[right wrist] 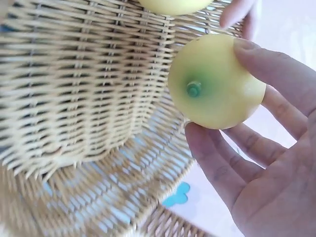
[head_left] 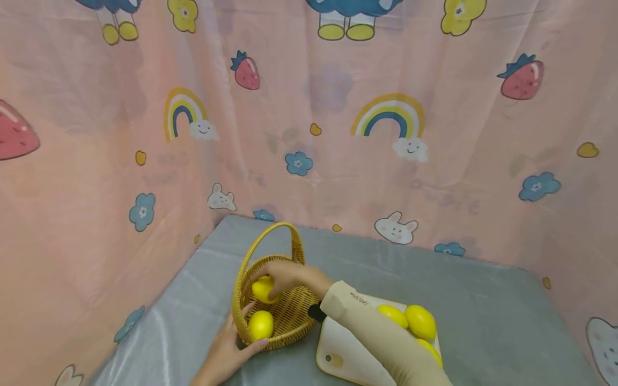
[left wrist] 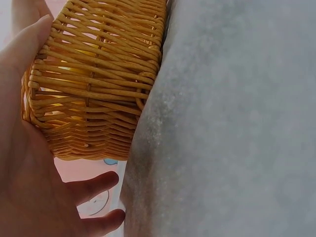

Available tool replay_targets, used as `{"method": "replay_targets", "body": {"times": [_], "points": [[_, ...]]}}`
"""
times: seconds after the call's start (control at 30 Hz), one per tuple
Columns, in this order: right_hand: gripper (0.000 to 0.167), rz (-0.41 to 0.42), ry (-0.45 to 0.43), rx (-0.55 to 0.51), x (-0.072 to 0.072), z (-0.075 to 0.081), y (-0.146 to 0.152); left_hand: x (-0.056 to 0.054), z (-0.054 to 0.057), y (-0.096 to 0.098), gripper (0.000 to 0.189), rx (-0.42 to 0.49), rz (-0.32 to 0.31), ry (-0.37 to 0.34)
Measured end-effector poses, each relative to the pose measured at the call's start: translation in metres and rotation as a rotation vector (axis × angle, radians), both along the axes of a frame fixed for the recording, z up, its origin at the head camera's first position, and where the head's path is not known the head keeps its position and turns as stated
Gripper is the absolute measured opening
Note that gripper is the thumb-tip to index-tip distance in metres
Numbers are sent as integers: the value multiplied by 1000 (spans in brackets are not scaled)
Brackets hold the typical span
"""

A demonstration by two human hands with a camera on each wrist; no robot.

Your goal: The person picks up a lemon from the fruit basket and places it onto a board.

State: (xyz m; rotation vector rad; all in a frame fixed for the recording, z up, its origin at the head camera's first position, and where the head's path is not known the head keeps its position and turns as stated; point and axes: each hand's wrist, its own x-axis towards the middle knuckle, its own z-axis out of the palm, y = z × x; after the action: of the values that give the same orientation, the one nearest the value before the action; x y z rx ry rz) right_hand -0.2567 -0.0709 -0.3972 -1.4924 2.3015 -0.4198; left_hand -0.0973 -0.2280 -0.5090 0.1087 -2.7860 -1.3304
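Observation:
In the head view, my right hand [head_left: 286, 275] reaches into a wicker basket [head_left: 295, 313] and holds a yellow lemon [head_left: 262, 290] above the woven bottom. The right wrist view shows that lemon [right wrist: 217, 81] pinched between thumb and fingertips, its green stem end facing the camera. A second lemon [head_left: 261, 325] lies inside, at the basket's near left side. My left hand [head_left: 224, 346] grips the near left rim, thumb along the edge. Seen from the left wrist, two fingers of that hand [left wrist: 29, 182] extend below the woven wall [left wrist: 98, 84].
To the right, a white cutting board [head_left: 338, 346] lies on the grey cloth-covered table [head_left: 492, 321] with several lemons [head_left: 421, 322] on it. My right forearm crosses over the board. A tall basket handle [head_left: 241, 268] arches up. Pink printed curtains [head_left: 314, 187] close off the back and sides.

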Motion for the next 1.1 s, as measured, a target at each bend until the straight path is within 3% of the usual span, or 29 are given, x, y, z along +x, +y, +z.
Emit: {"method": "replay_targets", "body": {"times": [0.43,0.8,1.1], "points": [[54,-5,-139,-205,6,16,68,-1,-2,-1,90,-13,-3,-2],[53,-172,-256,-309,34,12,126,5,-2,-5,91,0,-8,-5],[54,-373,-246,-355,70,8,176,3,-2,3,90,-23,-43,20]]}}
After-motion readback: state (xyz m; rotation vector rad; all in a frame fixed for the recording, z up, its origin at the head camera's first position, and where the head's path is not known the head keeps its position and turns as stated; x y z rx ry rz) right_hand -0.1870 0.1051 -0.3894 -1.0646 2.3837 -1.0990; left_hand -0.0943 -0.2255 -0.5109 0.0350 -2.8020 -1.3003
